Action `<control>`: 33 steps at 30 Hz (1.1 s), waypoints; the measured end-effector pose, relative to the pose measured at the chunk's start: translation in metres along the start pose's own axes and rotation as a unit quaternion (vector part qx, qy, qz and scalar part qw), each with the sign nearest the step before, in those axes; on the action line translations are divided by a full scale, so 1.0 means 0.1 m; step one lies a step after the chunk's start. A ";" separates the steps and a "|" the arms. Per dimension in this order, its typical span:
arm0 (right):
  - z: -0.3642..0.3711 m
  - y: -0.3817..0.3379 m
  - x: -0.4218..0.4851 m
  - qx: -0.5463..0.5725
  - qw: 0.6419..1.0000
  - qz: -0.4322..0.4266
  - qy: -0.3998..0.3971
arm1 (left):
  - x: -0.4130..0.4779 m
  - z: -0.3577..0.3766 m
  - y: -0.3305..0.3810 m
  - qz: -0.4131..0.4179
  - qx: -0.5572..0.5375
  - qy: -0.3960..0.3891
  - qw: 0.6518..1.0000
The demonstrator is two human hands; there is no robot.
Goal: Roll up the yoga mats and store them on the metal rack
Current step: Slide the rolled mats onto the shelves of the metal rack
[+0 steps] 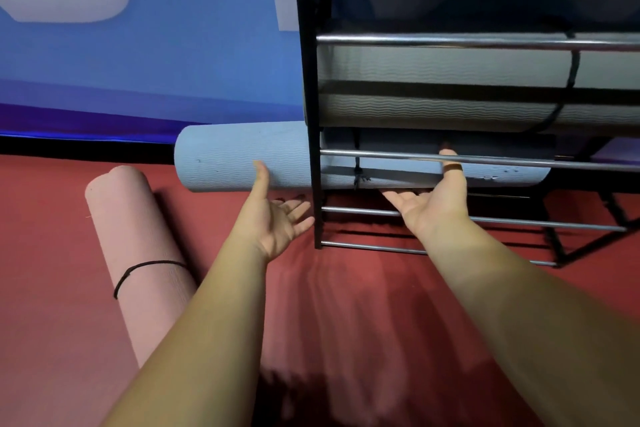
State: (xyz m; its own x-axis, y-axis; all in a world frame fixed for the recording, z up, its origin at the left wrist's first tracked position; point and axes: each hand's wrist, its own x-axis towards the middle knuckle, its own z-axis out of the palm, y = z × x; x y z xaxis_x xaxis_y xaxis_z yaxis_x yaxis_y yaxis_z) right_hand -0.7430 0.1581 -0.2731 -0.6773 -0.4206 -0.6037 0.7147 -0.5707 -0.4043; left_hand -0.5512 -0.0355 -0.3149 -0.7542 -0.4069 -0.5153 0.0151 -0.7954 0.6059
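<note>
A rolled light-blue yoga mat (239, 158) lies across the lower part of the black metal rack (310, 87), its left end sticking out past the rack's post. My left hand (277, 218) is palm up below that end, fingers straight, thumb touching the roll. My right hand (433, 201) reaches between the rack's chrome bars, palm up under the mat, thumb raised in front of it. A rolled grey mat (433, 83) sits on the shelf above. A rolled pink mat (138, 246) with a black band lies on the floor at left.
The floor (398, 305) is red. A blue wall (173, 45) with pale shapes stands behind. The rack's chrome crossbars (485, 158) and black angled legs (588, 246) fill the right side.
</note>
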 end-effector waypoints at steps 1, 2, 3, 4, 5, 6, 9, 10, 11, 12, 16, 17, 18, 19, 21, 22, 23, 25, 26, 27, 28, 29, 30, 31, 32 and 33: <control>-0.01 -0.03 0.00 0.003 1.000 -0.004 0.005 | -0.03 -0.04 -0.04 -0.008 -0.010 -0.003 1.000; -0.03 -0.06 -0.01 0.007 1.000 -0.008 0.006 | -0.06 -0.08 -0.08 -0.025 0.001 -0.003 1.000; -0.07 -0.10 -0.01 0.009 1.000 -0.011 0.010 | -0.10 -0.11 -0.11 -0.055 0.036 -0.003 0.998; -0.12 -0.15 0.00 0.013 1.000 -0.015 0.018 | -0.14 -0.10 -0.13 -0.096 0.088 -0.014 0.991; -0.17 -0.20 0.01 0.017 0.999 -0.020 0.031 | -0.19 -0.06 -0.14 -0.140 0.143 -0.037 0.979; -0.23 -0.25 0.03 0.022 0.998 -0.025 0.045 | -0.22 -0.02 -0.15 -0.180 0.187 -0.069 0.963; -0.34 -0.44 0.09 0.035 0.996 -0.044 0.069 | -0.25 0.24 -0.20 -0.221 0.259 -0.140 0.930; -0.36 -0.50 0.10 0.035 0.996 -0.049 0.065 | -0.23 0.37 -0.23 -0.209 0.259 -0.144 0.932; -0.37 -0.57 0.10 0.035 0.996 -0.053 0.059 | -0.19 0.50 -0.28 -0.185 0.245 -0.136 0.942; -0.39 -0.63 0.11 0.033 0.996 -0.057 0.054 | -0.15 0.63 -0.33 -0.157 0.213 -0.118 0.957; -0.48 -0.91 0.10 0.017 0.995 -0.079 0.055 | 0.00 1.03 -0.52 -0.101 0.078 -0.066 0.990; -0.51 -0.97 0.10 0.011 0.995 -0.081 0.058 | 0.03 1.08 -0.55 -0.094 0.050 -0.058 0.993; -0.53 -1.03 0.10 0.005 0.995 -0.082 0.060 | 0.06 1.13 -0.58 -0.084 0.024 -0.050 0.995; -0.56 -1.09 0.10 0.001 0.995 -0.084 0.062 | 0.10 1.15 -0.61 -0.070 0.002 -0.039 0.997; -0.62 -1.20 0.12 -0.006 0.994 -0.088 0.067 | 0.17 1.22 -0.65 -0.046 -0.029 -0.033 0.998; -0.65 -1.25 0.13 -0.009 0.994 -0.088 0.068 | 0.21 1.27 -0.68 -0.034 -0.039 -0.030 0.998; -0.68 -1.30 0.15 -0.011 0.994 -0.088 0.070 | 0.24 1.31 -0.70 -0.021 -0.050 -0.024 0.998; -0.72 -1.40 0.18 -0.019 0.994 -0.088 0.069 | 0.32 1.39 -0.75 0.008 -0.078 -0.008 0.997; -0.74 -1.44 0.20 -0.022 0.993 -0.087 0.070 | 0.34 1.43 -0.77 0.024 -0.096 -0.002 0.995; -0.74 -1.47 0.21 -0.027 0.993 -0.087 0.074 | 0.37 1.45 -0.79 0.036 -0.110 0.007 0.993; -0.74 -1.49 0.23 -0.035 0.992 -0.087 0.079 | 0.40 1.47 -0.81 0.046 -0.121 0.018 0.991; -0.72 -1.49 0.25 -0.043 0.991 -0.090 0.087 | 0.43 1.48 -0.82 0.053 -0.130 0.029 0.990; -0.70 -1.48 0.26 -0.052 0.990 -0.095 0.094 | 0.46 1.49 -0.84 0.055 -0.132 0.038 0.989; -0.68 -1.47 0.28 -0.062 0.988 -0.103 0.100 | 0.50 1.49 -0.84 0.053 -0.127 0.045 0.989; -0.66 -1.46 0.31 -0.070 0.985 -0.112 0.108 | 0.52 1.50 -0.84 0.050 -0.115 0.055 0.991; -0.64 -1.46 0.34 -0.072 0.983 -0.123 0.120 | 0.55 1.51 -0.83 0.047 -0.097 0.067 0.992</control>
State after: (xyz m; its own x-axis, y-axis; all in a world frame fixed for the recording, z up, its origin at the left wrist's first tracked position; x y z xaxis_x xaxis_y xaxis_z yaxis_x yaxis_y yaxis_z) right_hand -0.8592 0.2726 -0.2786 -0.7843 -0.0948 -0.6130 0.5638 -0.5212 -0.6407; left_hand -0.6929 0.0755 -0.3020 -0.6492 -0.5289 -0.5466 0.2174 -0.8177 0.5331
